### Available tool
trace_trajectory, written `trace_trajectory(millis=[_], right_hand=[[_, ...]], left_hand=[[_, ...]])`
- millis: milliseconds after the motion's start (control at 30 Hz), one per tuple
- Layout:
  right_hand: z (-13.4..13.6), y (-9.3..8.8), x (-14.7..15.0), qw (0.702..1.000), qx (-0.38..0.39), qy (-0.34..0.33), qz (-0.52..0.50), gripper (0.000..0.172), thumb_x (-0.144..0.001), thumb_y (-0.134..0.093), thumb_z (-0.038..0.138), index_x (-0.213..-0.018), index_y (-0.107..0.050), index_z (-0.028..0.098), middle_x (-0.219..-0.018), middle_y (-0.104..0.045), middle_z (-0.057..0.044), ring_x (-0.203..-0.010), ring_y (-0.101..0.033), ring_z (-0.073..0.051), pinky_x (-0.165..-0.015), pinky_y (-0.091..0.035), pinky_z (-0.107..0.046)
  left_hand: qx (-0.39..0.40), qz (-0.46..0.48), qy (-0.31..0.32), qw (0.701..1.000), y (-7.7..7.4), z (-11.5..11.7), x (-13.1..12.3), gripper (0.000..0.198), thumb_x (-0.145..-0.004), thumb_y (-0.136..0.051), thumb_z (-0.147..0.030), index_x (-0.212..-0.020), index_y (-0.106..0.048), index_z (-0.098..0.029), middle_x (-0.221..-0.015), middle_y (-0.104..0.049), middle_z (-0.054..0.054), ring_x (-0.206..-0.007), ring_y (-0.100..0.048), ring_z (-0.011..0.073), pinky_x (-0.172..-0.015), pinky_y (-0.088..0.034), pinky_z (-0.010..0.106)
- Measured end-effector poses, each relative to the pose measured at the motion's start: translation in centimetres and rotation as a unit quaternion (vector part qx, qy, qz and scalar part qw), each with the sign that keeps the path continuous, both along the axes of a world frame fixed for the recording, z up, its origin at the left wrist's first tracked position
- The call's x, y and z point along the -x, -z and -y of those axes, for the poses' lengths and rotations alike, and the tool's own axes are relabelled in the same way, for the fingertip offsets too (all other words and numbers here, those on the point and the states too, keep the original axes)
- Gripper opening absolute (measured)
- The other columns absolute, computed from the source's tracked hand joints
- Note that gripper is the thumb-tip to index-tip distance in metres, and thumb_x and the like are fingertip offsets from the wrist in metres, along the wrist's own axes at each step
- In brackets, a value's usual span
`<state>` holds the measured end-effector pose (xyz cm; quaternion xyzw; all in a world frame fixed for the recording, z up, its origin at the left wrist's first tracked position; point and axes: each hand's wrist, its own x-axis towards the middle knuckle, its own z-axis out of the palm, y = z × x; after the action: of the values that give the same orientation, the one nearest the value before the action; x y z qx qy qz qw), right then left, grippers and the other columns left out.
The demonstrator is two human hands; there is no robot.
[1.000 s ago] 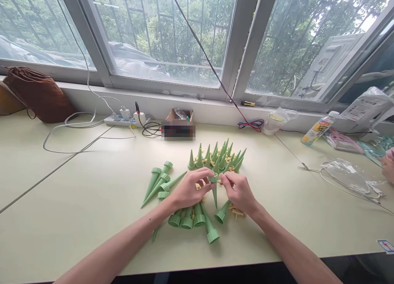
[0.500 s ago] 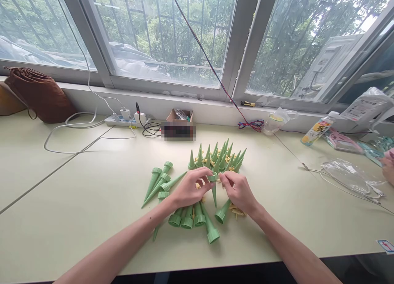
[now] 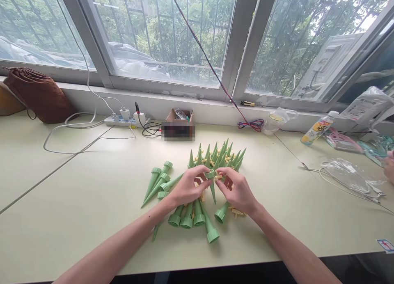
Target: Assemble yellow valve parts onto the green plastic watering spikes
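Note:
A green watering spike (image 3: 212,191) hangs point down with its round cap end up, in front of me. My left hand (image 3: 192,185) pinches it by the cap from the left. At the right side of that cap a small yellow plastic valve (image 3: 218,177) juts out, and the fingers of my right hand (image 3: 237,189) close around it. More green spikes lie below my hands, among them one with its open end toward me (image 3: 213,235). Behind my hands several spikes (image 3: 221,154) stand point up with yellow pieces among them. Loose yellow valves (image 3: 237,212) lie beside my right wrist.
Several spikes (image 3: 153,181) lie to the left on the pale table (image 3: 92,218). Toward the window are a power strip (image 3: 114,120), a small box (image 3: 180,115) and a brown bag (image 3: 40,95). A bottle (image 3: 320,129), cables and another person's hand (image 3: 389,165) are at right.
The held spike has shifted slightly left and tilted. My right hand has moved left against its cap, with the thumb lower and the yellow valve now plainly showing.

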<state>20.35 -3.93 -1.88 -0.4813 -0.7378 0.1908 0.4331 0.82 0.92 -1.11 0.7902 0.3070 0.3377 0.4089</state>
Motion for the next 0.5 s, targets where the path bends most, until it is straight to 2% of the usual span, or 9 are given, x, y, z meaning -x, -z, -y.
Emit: trace_trajectory(millis=[233, 500], right_hand=[[-0.26, 0.77, -0.29, 1.0, -0.02, 0.001, 0.022, 0.02, -0.091, -0.056, 0.015, -0.11, -0.061, 0.021, -0.094, -0.067, -0.004, -0.06, -0.054, -0.013, -0.057, -0.049, -0.028], [-0.33, 0.86, -0.36, 0.999, -0.021, 0.004, 0.03, 0.017, -0.092, -0.06, 0.017, -0.108, -0.063, 0.022, -0.092, -0.067, -0.003, -0.062, -0.054, -0.014, -0.059, -0.049, -0.028]], left_hand=[[-0.001, -0.01, -0.003, 1.0, 0.09, 0.01, -0.01, 0.019, -0.092, -0.058, -0.035, -0.101, -0.059, -0.019, -0.095, -0.063, 0.003, -0.077, -0.061, 0.0142, -0.07, -0.056, 0.028], [-0.009, -0.01, 0.002, 1.0, -0.04, 0.06, 0.0, 0.018, -0.092, -0.057, -0.034, -0.1, -0.06, -0.019, -0.093, -0.063, 0.004, -0.077, -0.061, 0.0151, -0.07, -0.056, 0.028]])
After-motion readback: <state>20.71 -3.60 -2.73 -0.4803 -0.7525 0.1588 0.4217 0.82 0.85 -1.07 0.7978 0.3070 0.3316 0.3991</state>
